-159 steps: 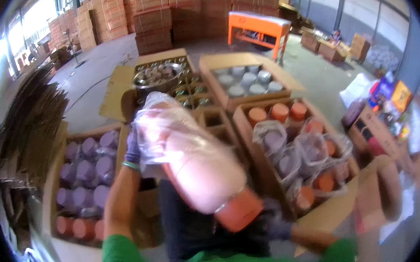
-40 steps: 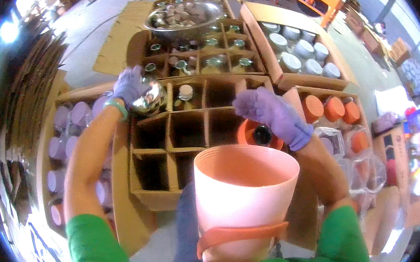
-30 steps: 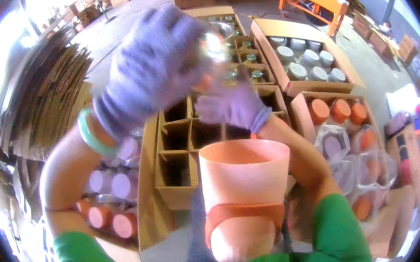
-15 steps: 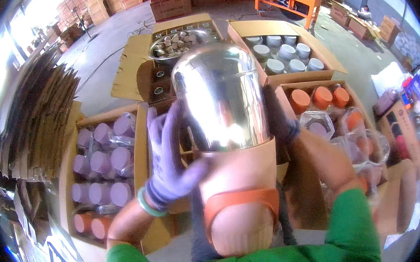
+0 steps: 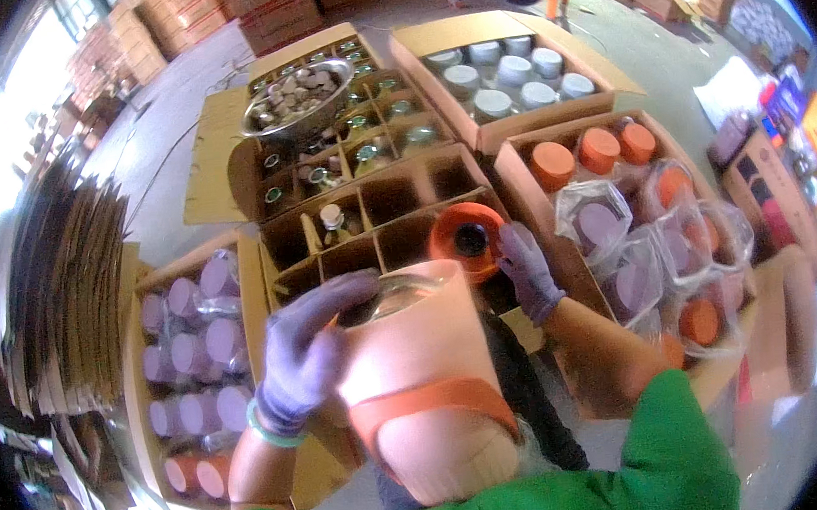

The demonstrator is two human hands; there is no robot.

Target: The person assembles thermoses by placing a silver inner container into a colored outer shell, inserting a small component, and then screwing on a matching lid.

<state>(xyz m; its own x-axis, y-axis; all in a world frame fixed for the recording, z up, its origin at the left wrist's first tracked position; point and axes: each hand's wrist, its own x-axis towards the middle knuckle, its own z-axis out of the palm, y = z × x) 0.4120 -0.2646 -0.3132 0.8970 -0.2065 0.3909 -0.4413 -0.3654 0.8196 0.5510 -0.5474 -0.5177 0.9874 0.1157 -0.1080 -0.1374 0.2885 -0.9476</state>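
Note:
My left hand point(image 5: 302, 347), in a purple glove, lies along the upper left of a pink cylindrical flask casing point(image 5: 425, 336), its fingers curled over the rim. An orange band like a handle point(image 5: 431, 404) wraps the lower casing, which leans against my body. Down inside the mouth, a shiny silver liner point(image 5: 402, 296) shows in part. My gloved right hand point(image 5: 526, 269) grips the right edge of an orange flared ring point(image 5: 458, 228) with a dark round centre. The ring is just beyond the casing's rim, above a divided carton point(image 5: 384, 247).
A steel bowl point(image 5: 272, 121) of small brownish pieces sits on a divided carton with glass necks. Cartons of purple and orange cylinders stand left point(image 5: 131, 376) and right point(image 5: 509, 164); another, with white-topped cylinders point(image 5: 492, 104), is behind. Flattened cardboard point(image 5: 62, 295) is stacked far left.
The silver liner has gone down into the pink casing. My right hand has left it and now holds the orange ring. My left hand has moved to the casing's rim.

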